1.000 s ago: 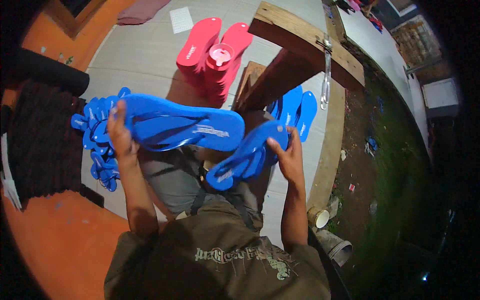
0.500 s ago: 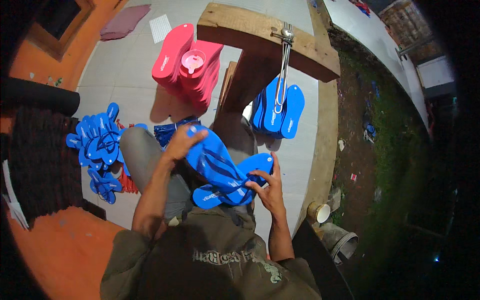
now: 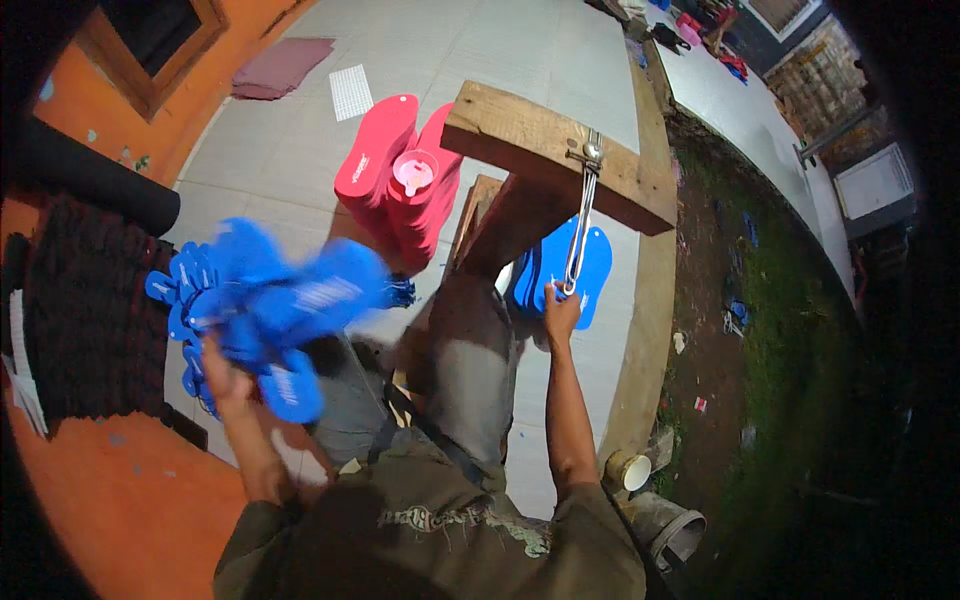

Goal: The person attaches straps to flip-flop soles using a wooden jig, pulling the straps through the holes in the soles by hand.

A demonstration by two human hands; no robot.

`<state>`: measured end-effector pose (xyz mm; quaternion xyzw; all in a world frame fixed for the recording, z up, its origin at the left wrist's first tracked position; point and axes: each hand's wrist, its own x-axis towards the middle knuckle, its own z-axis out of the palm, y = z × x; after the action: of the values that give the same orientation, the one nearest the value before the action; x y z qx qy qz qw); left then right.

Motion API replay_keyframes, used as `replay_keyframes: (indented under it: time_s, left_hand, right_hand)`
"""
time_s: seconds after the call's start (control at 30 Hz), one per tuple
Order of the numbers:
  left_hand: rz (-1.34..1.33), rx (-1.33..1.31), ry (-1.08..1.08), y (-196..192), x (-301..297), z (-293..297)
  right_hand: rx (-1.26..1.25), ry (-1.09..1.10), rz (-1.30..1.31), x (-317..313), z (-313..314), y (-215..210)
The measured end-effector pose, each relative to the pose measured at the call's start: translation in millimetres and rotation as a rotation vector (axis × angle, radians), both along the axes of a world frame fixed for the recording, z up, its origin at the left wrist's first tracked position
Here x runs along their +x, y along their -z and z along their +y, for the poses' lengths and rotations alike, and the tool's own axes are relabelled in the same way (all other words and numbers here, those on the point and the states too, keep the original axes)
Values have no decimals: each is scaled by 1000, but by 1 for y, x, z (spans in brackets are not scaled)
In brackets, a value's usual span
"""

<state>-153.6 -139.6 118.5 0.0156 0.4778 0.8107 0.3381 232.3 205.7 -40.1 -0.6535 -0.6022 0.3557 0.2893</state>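
My left hand [image 3: 228, 382] is closed around a pair of blue flip-flops [image 3: 315, 290], smeared by motion, at the left of the view. Behind and beside them lies a pile of blue flip-flops [image 3: 178, 285] on the floor, partly hidden. On the right, my right hand [image 3: 562, 312] has its fingers closed at the lower end of a long, thin metal tool [image 3: 582, 225]. That tool hangs from a wooden beam [image 3: 520, 130]. Just behind the hand stands a stack of blue soles [image 3: 597, 265].
Pink soles [image 3: 375, 160] stand stacked beyond my knees, with a pink cup [image 3: 414, 174] on top. A wooden post under the beam rises between my legs. A concrete ledge [image 3: 640, 330] borders the tiles on the right, near a white bucket [image 3: 628, 470]. An orange wall is on the left.
The blue flip-flops have gone from my lap to the left in my left hand. My right hand has let go of them and moved forward to the metal tool. The view has shifted slightly.
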Motion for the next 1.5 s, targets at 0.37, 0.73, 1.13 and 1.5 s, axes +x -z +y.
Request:
replay_keyframes:
  time_s: [0.37, 0.73, 1.13, 1.5]
  left_hand:
    - [169, -397, -737, 82, -56, -19]
    - [686, -361, 820, 7, 190, 154]
    - [1276, 407, 718, -105, 168, 189]
    - [1595, 638, 609, -143, 158, 224]
  right_hand:
    - [57, 183, -129, -5, 15, 7]
    - [-30, -297, 250, -32, -224, -150]
    - [350, -606, 634, -37, -114, -268]
    - [807, -551, 681, -54, -86, -277]
